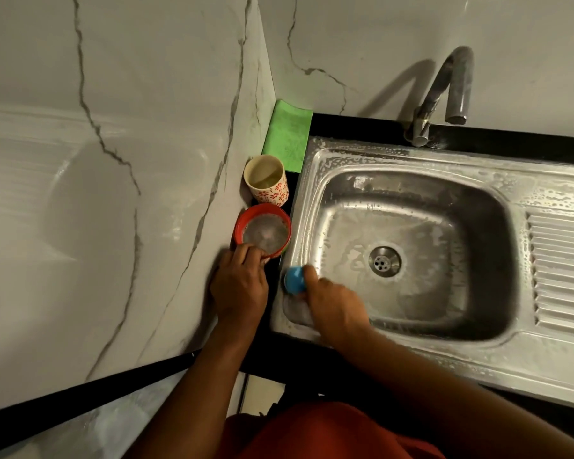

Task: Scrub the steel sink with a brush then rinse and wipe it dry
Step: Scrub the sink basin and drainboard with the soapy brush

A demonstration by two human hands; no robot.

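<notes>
The steel sink (315, 180) is wet and soapy, with foam on its rim and a round drain (384, 261) in the basin floor. My right hand (333, 303) grips a brush with a blue handle (295, 279) and holds it against the sink's front left corner; the bristles are blurred under the hand. My left hand (241, 283) holds the near rim of a red bowl (246, 220) of cloudy liquid on the black counter left of the sink. A folded green cloth (287, 137) lies at the back corner.
A cream cup with red flowers (267, 178) stands between the red bowl and the green cloth. The steel tap (441, 94) rises behind the basin, with no water running. A ribbed drainboard (560, 270) lies right of the basin. Marble walls close in the left and back.
</notes>
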